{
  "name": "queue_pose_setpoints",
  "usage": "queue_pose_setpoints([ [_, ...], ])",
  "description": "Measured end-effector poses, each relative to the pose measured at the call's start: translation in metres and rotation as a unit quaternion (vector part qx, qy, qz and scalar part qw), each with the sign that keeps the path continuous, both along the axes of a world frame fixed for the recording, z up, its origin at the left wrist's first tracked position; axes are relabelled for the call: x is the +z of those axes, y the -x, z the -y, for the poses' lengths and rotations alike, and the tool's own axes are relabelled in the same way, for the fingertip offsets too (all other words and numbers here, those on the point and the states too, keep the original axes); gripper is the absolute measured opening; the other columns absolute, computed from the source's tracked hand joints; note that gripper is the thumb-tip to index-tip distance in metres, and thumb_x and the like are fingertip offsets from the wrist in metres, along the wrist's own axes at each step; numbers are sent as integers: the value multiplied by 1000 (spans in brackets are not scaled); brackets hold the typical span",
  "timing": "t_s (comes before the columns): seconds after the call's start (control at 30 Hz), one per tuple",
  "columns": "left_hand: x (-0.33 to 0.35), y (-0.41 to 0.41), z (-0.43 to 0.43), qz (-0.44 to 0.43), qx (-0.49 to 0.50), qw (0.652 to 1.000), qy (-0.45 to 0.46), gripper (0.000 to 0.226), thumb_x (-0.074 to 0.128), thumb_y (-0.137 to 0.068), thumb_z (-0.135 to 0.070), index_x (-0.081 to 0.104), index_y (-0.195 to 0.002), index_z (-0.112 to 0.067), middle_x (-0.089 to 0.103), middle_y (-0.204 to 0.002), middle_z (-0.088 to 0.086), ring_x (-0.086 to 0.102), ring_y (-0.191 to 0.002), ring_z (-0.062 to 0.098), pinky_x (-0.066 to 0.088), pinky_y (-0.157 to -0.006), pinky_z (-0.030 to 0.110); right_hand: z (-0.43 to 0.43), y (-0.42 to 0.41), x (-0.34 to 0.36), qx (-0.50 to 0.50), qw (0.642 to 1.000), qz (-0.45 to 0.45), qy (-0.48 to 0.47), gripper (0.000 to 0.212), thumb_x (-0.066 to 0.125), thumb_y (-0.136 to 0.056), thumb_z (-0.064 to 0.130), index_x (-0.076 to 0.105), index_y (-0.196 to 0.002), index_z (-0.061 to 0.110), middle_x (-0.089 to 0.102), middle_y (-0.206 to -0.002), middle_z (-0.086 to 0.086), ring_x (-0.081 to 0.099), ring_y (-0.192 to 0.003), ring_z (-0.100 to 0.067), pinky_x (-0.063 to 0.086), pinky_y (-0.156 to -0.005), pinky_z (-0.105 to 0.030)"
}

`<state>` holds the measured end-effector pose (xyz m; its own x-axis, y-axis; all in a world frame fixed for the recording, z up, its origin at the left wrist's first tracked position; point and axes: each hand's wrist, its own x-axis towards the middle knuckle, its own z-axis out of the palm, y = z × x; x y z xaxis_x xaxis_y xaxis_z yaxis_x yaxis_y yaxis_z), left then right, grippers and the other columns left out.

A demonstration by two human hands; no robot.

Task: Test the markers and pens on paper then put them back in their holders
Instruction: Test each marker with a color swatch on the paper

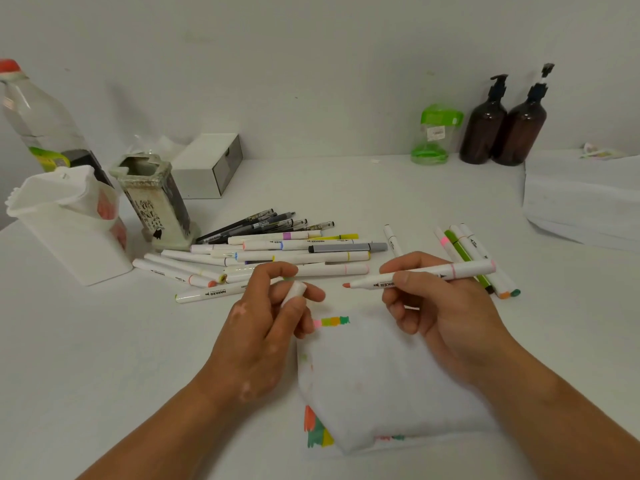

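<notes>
The right hand [440, 306] grips an uncapped marker [420, 274] above the paper [388, 375] on the desk [121, 358]; the left hand [273, 317] pinches its cap [293, 294]. Testing seems underway: next, the tip must touch paper beside the swatches [334, 321].

The right hand [440, 306] holds an uncapped white marker [422, 274] nearly level above the paper [381, 375], its coral tip pointing left. The left hand [270, 313] pinches the white cap [294, 292] between thumb and fingers, apart from the tip. A short row of pink, yellow, orange and green swatches [332, 321] lies on the paper between the hands. Behind them a loose pile of markers and pens [277, 251] is spread on the white table [104, 341], beside a white holder [69, 230] and a worn square holder [156, 199]. A smaller group of markers [471, 251] lies to the right.
</notes>
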<state>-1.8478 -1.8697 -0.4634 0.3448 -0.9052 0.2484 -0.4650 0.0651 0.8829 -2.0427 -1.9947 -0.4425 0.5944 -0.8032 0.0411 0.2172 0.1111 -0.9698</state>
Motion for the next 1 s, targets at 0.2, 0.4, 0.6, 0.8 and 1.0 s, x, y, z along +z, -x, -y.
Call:
queue_pose_setpoints([
  [0.2, 1, -1, -1, -21, -41, 999, -6, 20, 64, -86, -37, 67, -103, -28, 76, -88, -5, 71, -72, 15, 55, -67, 19, -1, -2, -1, 12, 1000, 6, 27, 7, 66, -80, 14, 71, -76, 17, 66, -65, -14, 55, -49, -19, 40, -42, -22],
  [0.4, -1, -1, -1, 7, -33, 999, -5, 23, 66, -80, -47, 70, -102, -41, 74, -82, -6, 71, -72, 14, 54, -66, 16, -4, -1, -2, 34, 998, -16, 54, 2, 71, -77, 17, 73, -79, 17, 67, -67, -12, 57, -53, -18, 42, -43, -23],
  [0.6, 0, -1, -2, 49, -35, 998, 6, 23, 57, -86, -52, 70, -102, -41, 72, -77, -12, 68, -69, 11, 49, -63, 11, -11, -3, -1, 57, 990, -53, 114, 9, 73, -81, 16, 75, -89, 20, 74, -75, -15, 59, -54, -16, 47, -47, -23],
  [0.8, 2, 1, -2, 27, -52, 998, 11, 17, 56, -91, -40, 71, -98, -34, 69, -72, -11, 61, -60, 8, 46, -59, 12, -10, -3, -1, 63, 989, -56, 119, 9, 80, -80, 18, 76, -89, 21, 75, -76, -14, 60, -53, -15, 47, -47, -20],
  [1.0, -1, 1, 3, 28, -49, 998, 15, 12, 57, -95, -39, 68, -98, -38, 67, -73, -11, 57, -61, 3, 45, -60, 12, -9, -5, -5, 50, 988, -68, 130, 12, 78, -82, 18, 77, -93, 21, 73, -73, -15, 60, -56, -16, 48, -50, -23],
])
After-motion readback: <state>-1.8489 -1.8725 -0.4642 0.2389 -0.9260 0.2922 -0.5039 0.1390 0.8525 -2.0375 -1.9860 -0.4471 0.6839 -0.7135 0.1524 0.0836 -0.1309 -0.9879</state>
